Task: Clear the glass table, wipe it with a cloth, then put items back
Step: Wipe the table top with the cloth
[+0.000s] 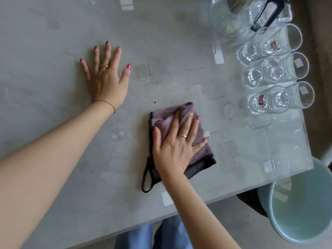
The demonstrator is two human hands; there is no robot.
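The folded purple cloth (181, 139) is pressed flat onto the glass table (53, 123) by the right hand (177, 146), fingers spread and straight, so its middle is hidden. The left hand (106, 76) is laid flat on the glass, fingers splayed. The drinking glasses (274, 72) at the right edge blur together, and the glass jug (228, 17) and pale bucket (301, 209) are cut off by the frame.

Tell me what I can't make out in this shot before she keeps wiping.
- Head view: table under the cloth, covered by it and the right hand.
- Jug, top cut by the frame edge.
- Bucket contents, partly out of frame.
- Glasses' red logos, too small.
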